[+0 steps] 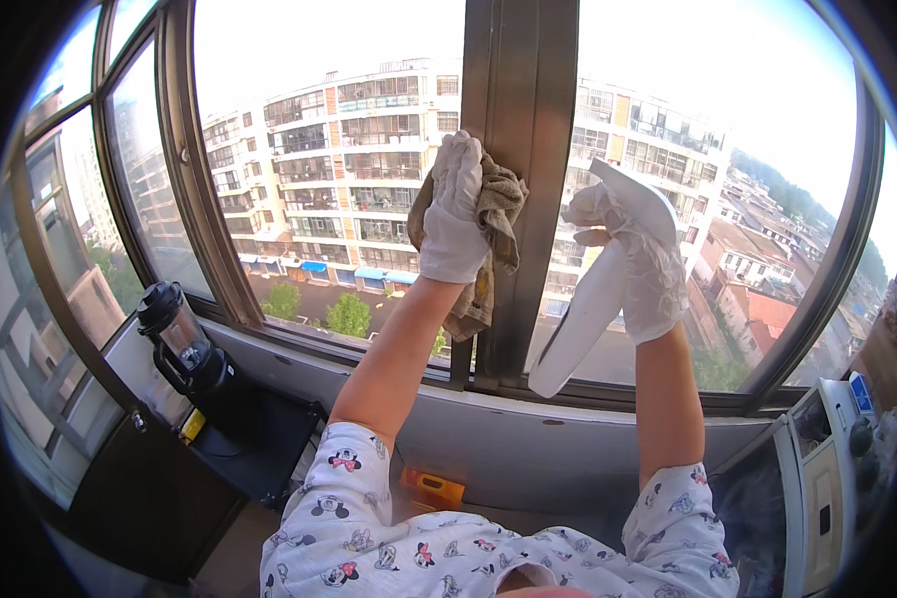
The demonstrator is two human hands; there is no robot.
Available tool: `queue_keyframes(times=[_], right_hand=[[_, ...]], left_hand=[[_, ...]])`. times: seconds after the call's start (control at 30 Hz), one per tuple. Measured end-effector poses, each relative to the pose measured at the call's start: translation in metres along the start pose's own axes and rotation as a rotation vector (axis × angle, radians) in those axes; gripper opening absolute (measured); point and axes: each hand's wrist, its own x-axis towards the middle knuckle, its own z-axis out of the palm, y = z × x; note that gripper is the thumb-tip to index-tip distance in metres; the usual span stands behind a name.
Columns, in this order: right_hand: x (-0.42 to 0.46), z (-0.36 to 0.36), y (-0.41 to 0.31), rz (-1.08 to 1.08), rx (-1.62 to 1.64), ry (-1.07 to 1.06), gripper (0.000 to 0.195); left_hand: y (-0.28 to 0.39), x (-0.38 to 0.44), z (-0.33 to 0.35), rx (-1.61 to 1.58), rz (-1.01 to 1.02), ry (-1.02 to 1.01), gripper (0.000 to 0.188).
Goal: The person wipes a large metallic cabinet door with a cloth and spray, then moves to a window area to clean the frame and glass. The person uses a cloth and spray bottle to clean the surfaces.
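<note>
My left hand [454,217], in a white glove, is laid flat over a brown towelling cloth [504,200]. The cloth bunches out on both sides of the palm and hangs below the wrist, at the left edge of the brown metal window upright [536,97]. In front of the right window pane [755,149], my gloved right hand [652,280] grips a white plastic tool that looks like a window squeegee [584,325]. Its long body slants down to the left, and a curved white part rises above the knuckles. The fingers partly hide where these parts join.
A blender [187,347] stands on a black stand [258,448] at the left, near a dark door [146,493]. Low under the sill [605,410] sits an orange box [432,487]. A pale cabinet [822,478] with objects on top stands at the right.
</note>
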Motion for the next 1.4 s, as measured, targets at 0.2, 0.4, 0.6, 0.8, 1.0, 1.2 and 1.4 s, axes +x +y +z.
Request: queue_keyframes(times=[0.2, 0.4, 0.6, 0.8, 1.0, 1.2, 1.4], right_hand=[[-0.055, 0.004, 0.004, 0.212, -0.22, 0.114, 0.058], [-0.07, -0.003, 0.012, 0.166, -0.208, 0.203, 0.056], [-0.088, -0.014, 0.034, 0.194, -0.303, 0.246, 0.056], [-0.099, -0.001, 0.031, 0.144, -0.353, 0.185, 0.051], [-0.1, -0.002, 0.031, 0.204, -0.312, 0.224, 0.045], [-0.086, 0.007, 0.029, 0.143, -0.25, 0.173, 0.038], [-0.094, 0.0, 0.034, 0.156, -0.239, 0.207, 0.061]], left_hand=[[-0.001, 0.169, 0.009, 0.145, 0.152, 0.064, 0.074], [0.04, 0.273, -0.01, 0.257, -0.153, -0.025, 0.074], [0.02, 0.089, 0.007, 0.237, 0.208, -0.014, 0.081], [0.02, -0.031, -0.02, 0.184, 0.084, -0.202, 0.084], [0.0, 0.164, 0.018, 0.245, 0.224, 0.141, 0.075], [-0.002, 0.329, 0.006, 0.487, 0.172, 0.126, 0.077], [0.006, 0.16, 0.002, 0.185, 0.143, 0.033, 0.077]])
